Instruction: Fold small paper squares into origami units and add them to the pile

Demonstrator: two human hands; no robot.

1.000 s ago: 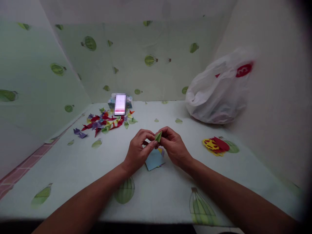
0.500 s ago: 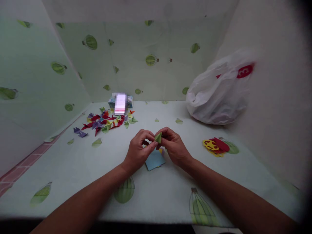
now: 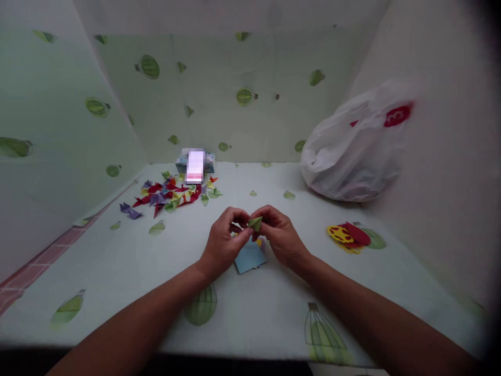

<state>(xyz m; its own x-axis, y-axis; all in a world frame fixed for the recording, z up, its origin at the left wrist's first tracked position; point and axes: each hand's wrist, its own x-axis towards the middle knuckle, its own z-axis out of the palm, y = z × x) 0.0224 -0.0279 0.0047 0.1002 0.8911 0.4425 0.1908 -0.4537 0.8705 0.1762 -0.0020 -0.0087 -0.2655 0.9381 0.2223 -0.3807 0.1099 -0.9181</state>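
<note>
A small folded piece of green paper (image 3: pixel 255 224) is held up between both hands, its pointed end tilted to the upper right. My left hand (image 3: pixel 227 237) pinches it from the left with thumb and fingers. From the right, my right hand (image 3: pixel 282 235) grips it with thumb and index finger, hiding part of its edge. Just below the hands lies a stack of square paper sheets (image 3: pixel 249 258), light blue on top, with yellow and purple edges peeping out at the back.
Folded paper birds (image 3: pixel 168 197) in many colours lie heaped at the back left. Behind them a phone (image 3: pixel 194 167) leans on a box (image 3: pixel 210 161). A white plastic bag (image 3: pixel 352 151) stands at the back right, with red and yellow paper cut-outs (image 3: pixel 346 236) in front of it.
The green folded paper has turned slightly in my fingers, its point now aiming more to the right. Both hands keep nearly the same place and grip.
</note>
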